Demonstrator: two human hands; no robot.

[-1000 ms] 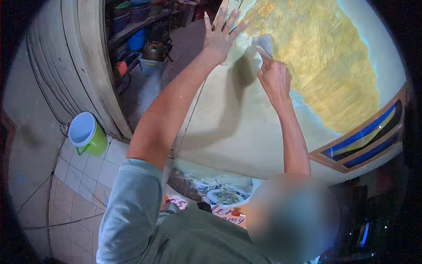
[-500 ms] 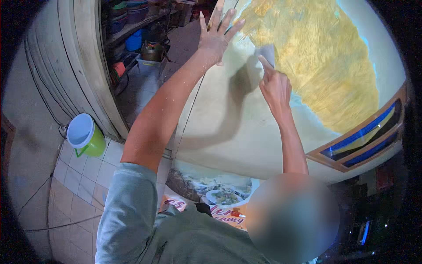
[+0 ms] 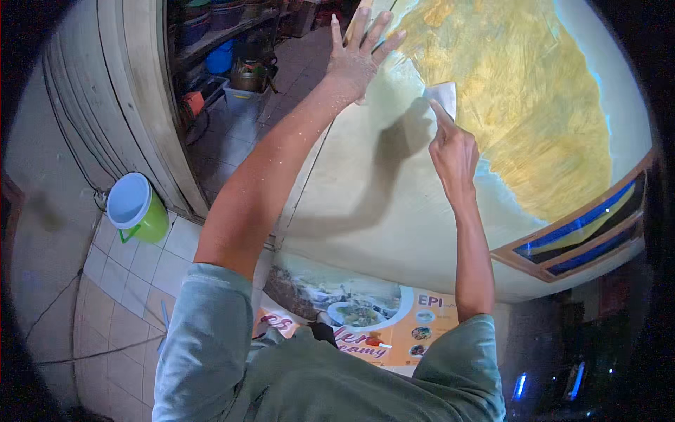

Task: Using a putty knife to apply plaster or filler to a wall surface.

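Pressing an extended index finger along a flat scraper blade, the right hand shows, in the head view, with its grip curled around what I take to be the handle, hidden from me. The blade sits against the wall, right where the pale coat meets the rough yellow-brown patch. The left hand grasps nothing; its fingers are spread over the wall's edge beside the doorway, though I can't tell how much weight it takes.

What would worry me is a skid: if the blade caught the coat's ragged lip and suddenly let go, it could jump toward those spread fingers nearby. Tilting it onto one corner might gouge the surface. That fingertip, so close to the metal, could slip if dusty; pale specks dot the left forearm. The green bucket stands well apart on the tiles, out of harm's way.
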